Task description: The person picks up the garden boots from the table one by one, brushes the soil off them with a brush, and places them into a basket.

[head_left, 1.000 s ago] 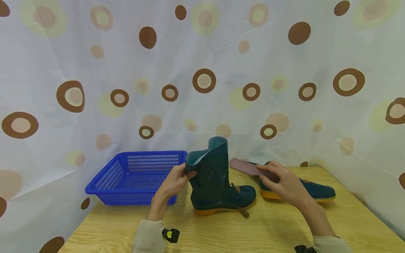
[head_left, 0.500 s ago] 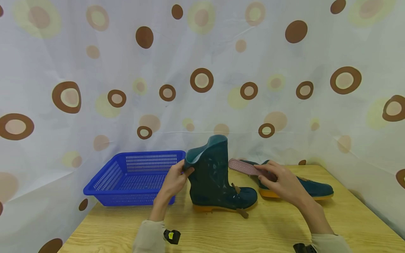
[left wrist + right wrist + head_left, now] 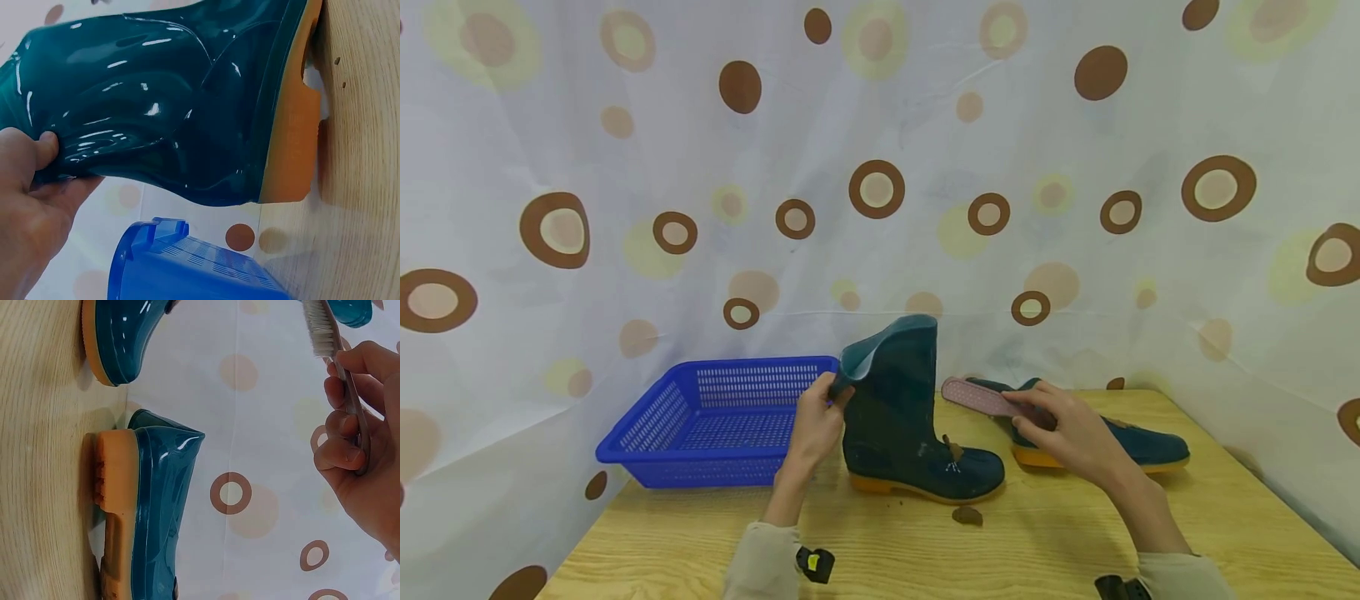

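From where I stand, the green boot [image 3: 895, 417] is in the middle of the table [image 3: 880, 571], with its toe turned to the person's right. The left hand [image 3: 817, 427] pinches its top edge between thumb and fingers, probably because the shaft is soft and would bend without support. Whether the heel fully touches the wood, I cannot tell.

To the right of this boot, apart from it, the right hand [image 3: 1078, 437] holds a pink brush [image 3: 981, 397], the fingers curled around the handle. The bristles [image 3: 320, 328] face down, maybe so that the brush sits naturally in the grip.

Farther to the boot's right is the second boot [image 3: 1150, 447], its shaft seemingly collapsed, as nobody supports it. Left of the held boot is the blue basket [image 3: 715, 457]; in front of its toe lies a brown clump [image 3: 967, 516].
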The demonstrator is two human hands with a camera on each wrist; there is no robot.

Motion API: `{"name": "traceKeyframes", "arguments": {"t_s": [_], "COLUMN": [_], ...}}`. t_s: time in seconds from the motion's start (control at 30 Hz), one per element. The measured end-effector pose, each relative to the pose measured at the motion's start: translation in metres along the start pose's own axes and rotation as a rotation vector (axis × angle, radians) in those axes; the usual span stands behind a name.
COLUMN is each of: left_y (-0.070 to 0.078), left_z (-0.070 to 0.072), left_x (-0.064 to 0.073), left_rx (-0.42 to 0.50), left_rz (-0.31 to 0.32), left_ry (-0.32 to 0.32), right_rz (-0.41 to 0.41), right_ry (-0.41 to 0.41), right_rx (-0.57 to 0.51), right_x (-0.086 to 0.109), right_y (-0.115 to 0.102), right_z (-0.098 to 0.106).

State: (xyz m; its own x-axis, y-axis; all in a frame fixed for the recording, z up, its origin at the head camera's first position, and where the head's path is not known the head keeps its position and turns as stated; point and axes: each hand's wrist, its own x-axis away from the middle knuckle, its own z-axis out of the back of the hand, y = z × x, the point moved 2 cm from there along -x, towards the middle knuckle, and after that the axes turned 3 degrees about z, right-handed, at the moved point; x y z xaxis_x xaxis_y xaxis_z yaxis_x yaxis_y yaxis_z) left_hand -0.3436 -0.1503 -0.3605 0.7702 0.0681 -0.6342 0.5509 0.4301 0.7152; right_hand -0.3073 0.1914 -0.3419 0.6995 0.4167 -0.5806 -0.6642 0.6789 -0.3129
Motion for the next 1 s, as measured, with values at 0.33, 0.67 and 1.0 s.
{"name": "traceKeyframes", "arguments": {"t_s": [0.33,0.67,1.0], "left_y": [-0.004,-0.008,-0.010], "left_z": [0.006,0.016,0.024], "left_x": [0.001,0.000,0.001], "left_rx": [-0.011,-0.007,0.028], "left_rz": [0.111,0.157,0.159], "left_ry": [-0.064,-0.164,-0.259], "right_rz": [-0.035,-0.059,-0.055], "right_ry": [-0.036,-0.078,-0.129], "right_rx": [-0.003,-0.002,0.007], "right_x": [0.000,-0.001,-0.001], "right_y": [-0.001,-0.002,0.000], "right_z": [-0.002,-0.009,-0.016]}}
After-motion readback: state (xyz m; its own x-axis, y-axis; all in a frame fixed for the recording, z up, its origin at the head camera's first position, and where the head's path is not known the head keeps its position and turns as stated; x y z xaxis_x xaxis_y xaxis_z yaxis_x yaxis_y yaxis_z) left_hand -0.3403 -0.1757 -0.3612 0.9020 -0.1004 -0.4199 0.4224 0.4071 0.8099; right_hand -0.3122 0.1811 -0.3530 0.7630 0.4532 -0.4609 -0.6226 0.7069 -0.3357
